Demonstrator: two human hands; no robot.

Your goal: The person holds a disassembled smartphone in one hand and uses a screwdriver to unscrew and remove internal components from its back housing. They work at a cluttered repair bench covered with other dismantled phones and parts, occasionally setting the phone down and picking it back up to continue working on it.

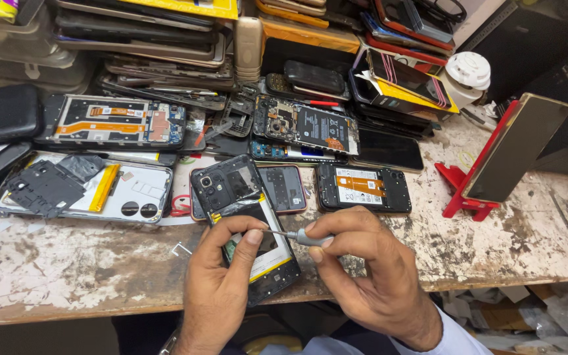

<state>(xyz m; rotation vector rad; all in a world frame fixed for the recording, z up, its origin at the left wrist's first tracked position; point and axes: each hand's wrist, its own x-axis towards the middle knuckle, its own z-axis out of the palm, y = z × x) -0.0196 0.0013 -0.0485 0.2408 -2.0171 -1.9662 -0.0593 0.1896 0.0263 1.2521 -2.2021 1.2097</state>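
My left hand [221, 276] grips an opened black smartphone [231, 187] with its back cover off, camera end pointing away from me, thumb pressed on its inside near the battery. My right hand [363, 263] pinches a small grey-handled screwdriver [300, 236] whose thin tip points left toward my left thumb, over the phone's middle. The phone is tilted over the worn workbench [87, 263], near its front edge.
Several dismantled phones lie behind: one with an orange flex cable [363, 187], one with a dark red rim [287, 187], a silver back with a yellow part [106, 187]. Stacks of phones fill the back. A red stand [458, 190] props a phone at right.
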